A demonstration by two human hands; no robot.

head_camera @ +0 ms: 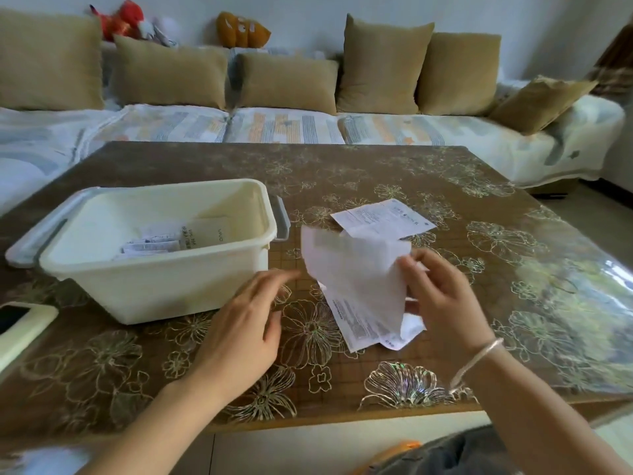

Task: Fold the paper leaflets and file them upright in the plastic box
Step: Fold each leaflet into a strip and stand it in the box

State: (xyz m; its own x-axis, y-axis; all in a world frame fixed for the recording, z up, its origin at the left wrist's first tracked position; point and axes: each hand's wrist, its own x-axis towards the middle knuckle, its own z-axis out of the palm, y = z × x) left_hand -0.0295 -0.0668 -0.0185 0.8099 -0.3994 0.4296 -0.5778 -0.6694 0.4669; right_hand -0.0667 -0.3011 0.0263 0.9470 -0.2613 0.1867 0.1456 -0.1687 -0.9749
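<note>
A cream plastic box (pixel 164 289) stands on the table at the left, and several folded leaflets (pixel 154 245) stand inside it. My right hand (pixel 442 296) pinches the right edge of a white leaflet (pixel 356 269) and holds it lifted off the table, partly unfolded. Under it lies another printed leaflet (pixel 363 323). A third leaflet (pixel 383 219) lies flat further back. My left hand (pixel 246 323) hovers just right of the box with its fingers straight and blurred, holding nothing.
A phone in a pale case (pixel 20 323) lies at the table's left edge. The table (pixel 445 186) has a glossy brown flower-patterned cover. A sofa with tan cushions (pixel 287 80) runs behind the table.
</note>
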